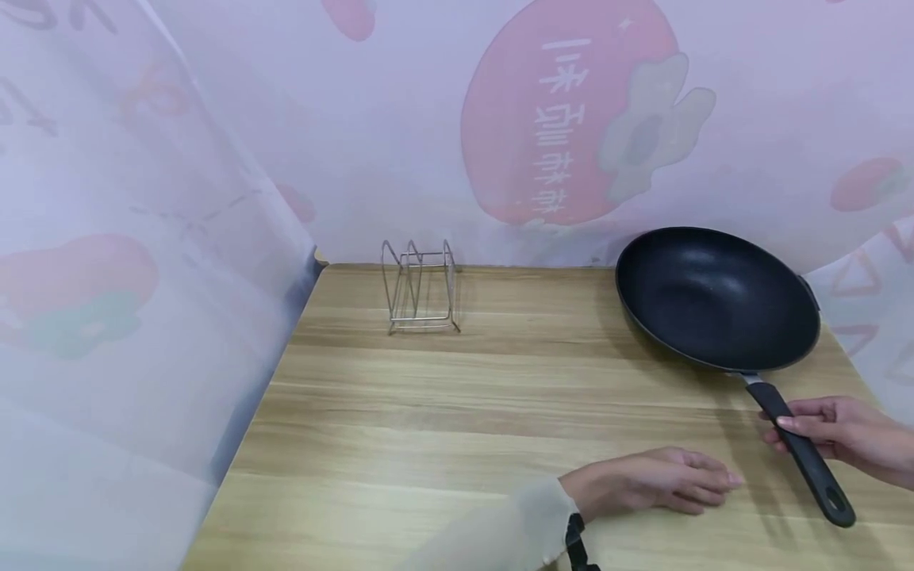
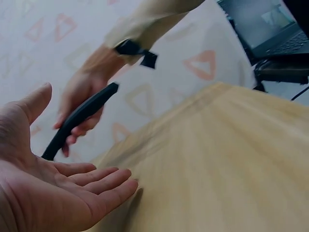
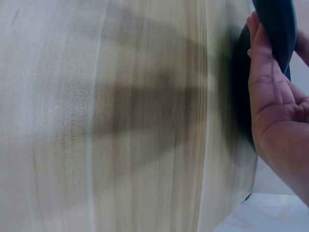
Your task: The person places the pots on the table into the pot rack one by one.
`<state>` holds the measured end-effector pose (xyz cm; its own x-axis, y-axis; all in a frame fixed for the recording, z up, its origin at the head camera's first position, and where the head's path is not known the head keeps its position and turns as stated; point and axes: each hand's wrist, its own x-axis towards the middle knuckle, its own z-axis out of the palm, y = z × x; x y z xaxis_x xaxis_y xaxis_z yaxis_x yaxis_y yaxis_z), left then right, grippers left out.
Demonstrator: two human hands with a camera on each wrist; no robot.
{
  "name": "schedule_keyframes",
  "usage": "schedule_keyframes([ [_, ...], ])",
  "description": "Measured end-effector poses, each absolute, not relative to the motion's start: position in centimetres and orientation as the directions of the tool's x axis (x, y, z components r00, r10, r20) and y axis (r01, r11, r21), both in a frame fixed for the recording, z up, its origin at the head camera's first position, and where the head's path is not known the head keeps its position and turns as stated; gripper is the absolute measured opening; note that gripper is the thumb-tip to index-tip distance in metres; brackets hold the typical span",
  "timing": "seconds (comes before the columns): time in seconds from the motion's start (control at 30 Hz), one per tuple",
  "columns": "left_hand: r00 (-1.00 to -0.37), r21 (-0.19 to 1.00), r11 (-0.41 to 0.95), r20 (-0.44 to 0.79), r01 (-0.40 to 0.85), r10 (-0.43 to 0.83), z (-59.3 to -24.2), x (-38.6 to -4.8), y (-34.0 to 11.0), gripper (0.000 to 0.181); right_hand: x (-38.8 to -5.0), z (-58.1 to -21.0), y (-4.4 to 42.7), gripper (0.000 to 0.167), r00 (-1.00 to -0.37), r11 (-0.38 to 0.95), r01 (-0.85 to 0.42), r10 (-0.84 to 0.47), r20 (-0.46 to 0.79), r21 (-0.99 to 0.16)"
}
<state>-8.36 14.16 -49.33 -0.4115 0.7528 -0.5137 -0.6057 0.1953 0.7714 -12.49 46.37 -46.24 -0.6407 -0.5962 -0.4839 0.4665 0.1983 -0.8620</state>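
Note:
A black wok [image 1: 714, 297] stands at the back right of the wooden table, its long black handle [image 1: 810, 460] pointing toward the front right. My right hand [image 1: 850, 436] holds that handle partway along, thumb on top and fingers beneath; the right wrist view shows the fingers [image 3: 263, 72] against its underside. To the left of the handle, my left hand [image 1: 664, 480] is held low over the table with nothing in it. In the left wrist view its palm faces up and the fingers [image 2: 104, 181] are extended, apart from the handle.
A wire rack [image 1: 421, 289] stands near the table's back edge, left of the wok. Printed cloth [image 1: 400, 143] hangs behind and along the sides. Beyond the table, a laptop [image 2: 270, 29] shows in the left wrist view.

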Motion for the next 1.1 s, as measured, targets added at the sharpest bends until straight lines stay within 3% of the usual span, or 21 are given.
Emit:
schedule_keyframes([
  [0.2,-0.335,0.726,0.221,-0.536,-0.651,0.775,-48.8,-7.1,15.9,0.032,-12.6,-45.6,45.3,0.031,-0.653,0.312,0.405,-0.559,-0.51,-0.86],
  [0.63,-0.28,0.61,0.074,-0.464,-0.789,0.84,-48.3,-6.5,16.8,0.033,-12.0,-45.1,42.3,0.034,-0.691,0.286,0.378,-0.546,-0.474,-0.88],
  [0.93,-0.396,0.564,-0.098,-0.434,-0.82,0.809,-47.9,-6.3,17.1,0.02,-11.3,-45.2,40.1,0.049,-0.725,0.28,0.353,-0.521,-0.45,-0.893],
  [1.1,-0.413,0.544,-0.121,-0.456,-0.83,0.788,-47.5,-6.3,17.4,0.017,-11.4,-45.3,39.4,0.052,-0.749,0.262,0.369,-0.485,-0.452,-0.892],
])
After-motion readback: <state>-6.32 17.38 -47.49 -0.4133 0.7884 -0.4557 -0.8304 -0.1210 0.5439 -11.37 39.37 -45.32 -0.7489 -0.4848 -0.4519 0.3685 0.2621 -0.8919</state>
